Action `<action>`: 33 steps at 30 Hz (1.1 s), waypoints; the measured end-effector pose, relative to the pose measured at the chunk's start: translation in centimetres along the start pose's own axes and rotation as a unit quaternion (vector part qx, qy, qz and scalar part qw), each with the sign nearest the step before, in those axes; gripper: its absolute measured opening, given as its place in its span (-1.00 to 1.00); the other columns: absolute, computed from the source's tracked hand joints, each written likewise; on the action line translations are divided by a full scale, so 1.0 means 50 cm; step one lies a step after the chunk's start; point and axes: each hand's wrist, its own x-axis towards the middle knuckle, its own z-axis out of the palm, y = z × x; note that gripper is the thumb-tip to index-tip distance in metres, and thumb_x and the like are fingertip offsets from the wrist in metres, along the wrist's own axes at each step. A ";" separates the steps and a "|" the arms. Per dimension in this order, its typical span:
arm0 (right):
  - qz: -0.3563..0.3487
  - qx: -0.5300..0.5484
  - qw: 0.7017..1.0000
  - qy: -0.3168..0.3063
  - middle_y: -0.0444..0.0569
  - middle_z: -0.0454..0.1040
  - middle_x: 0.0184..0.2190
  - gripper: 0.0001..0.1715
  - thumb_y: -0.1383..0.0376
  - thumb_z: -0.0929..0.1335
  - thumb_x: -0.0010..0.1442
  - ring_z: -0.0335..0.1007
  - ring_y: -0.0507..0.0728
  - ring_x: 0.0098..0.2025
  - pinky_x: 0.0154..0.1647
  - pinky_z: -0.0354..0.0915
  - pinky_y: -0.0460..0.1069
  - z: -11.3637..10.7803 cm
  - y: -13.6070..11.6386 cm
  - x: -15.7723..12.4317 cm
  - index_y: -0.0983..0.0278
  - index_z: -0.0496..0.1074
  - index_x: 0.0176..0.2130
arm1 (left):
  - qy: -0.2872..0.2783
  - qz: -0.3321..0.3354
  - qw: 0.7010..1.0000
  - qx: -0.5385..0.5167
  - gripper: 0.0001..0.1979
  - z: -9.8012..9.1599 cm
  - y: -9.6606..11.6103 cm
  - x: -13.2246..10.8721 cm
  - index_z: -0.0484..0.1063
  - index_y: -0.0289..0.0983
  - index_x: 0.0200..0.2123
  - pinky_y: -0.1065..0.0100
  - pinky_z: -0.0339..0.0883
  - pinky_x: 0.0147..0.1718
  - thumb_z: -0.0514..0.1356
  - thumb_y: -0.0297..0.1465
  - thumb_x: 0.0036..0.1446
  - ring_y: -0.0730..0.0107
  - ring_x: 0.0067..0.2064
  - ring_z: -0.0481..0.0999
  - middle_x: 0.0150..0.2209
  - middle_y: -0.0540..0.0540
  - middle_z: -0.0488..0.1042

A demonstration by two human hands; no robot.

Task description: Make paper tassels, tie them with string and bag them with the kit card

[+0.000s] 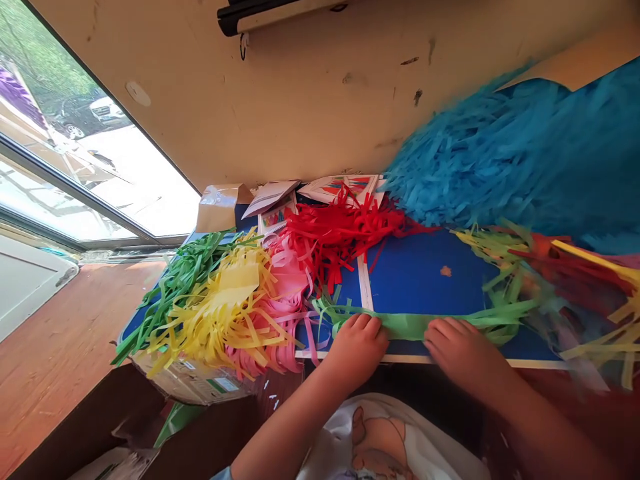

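Note:
A strip of green tissue paper (407, 327) with fringed ends lies along the front edge of the blue table (425, 273). Closed over its left part is my left hand (363, 340), fingers curled on the paper. Some way to the right, my right hand (450, 343) grips the same strip. The uncut middle shows between both hands, and loose fringes spread out on either side. Left of my left hand is a pile of pink fringed paper (287, 280). Red fringed paper (340, 233) lies behind the strip.
Yellow fringed paper (225, 287) and green fringed paper (185, 280) cover the table's left end. A large blue fringed heap (500, 160) stands back right. Mixed colored strips (575, 280) lie at right, blurred. An open cardboard box (210, 440) sits below left, near a glass door (115, 160).

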 end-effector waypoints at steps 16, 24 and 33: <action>-0.031 0.037 0.999 0.013 -0.05 0.31 -0.49 -0.67 0.49 0.15 0.18 0.11 0.12 -0.41 -0.35 -0.02 0.01 -0.007 -0.031 0.033 0.26 0.33 -0.51 | -0.035 0.072 0.996 -0.037 -0.93 -0.006 0.010 0.021 0.36 -0.25 -0.28 0.29 0.30 -0.26 0.08 -0.44 0.20 0.30 -0.23 0.35 -0.28 -0.07 0.39; 0.005 0.088 0.996 -0.025 -0.05 0.38 -0.42 -0.65 0.40 0.13 0.26 0.21 0.09 -0.36 -0.28 0.06 -0.01 -0.014 0.007 0.008 0.26 0.39 -0.43 | -0.035 0.024 0.997 -0.057 -0.85 -0.001 -0.013 -0.004 0.39 -0.24 -0.28 0.34 0.34 -0.29 0.02 -0.41 0.25 0.33 -0.19 0.38 -0.22 -0.08 0.41; 0.161 -0.007 0.975 -0.150 -0.06 0.39 -0.42 -0.66 0.29 0.15 0.24 0.26 0.14 -0.31 -0.31 0.08 0.03 -0.006 0.015 0.036 0.23 0.40 -0.46 | -0.031 -0.101 0.993 -0.046 -0.71 -0.005 -0.017 0.028 0.43 -0.28 -0.34 0.20 0.32 -0.25 -0.04 -0.32 0.27 0.21 -0.20 0.38 -0.25 -0.13 0.41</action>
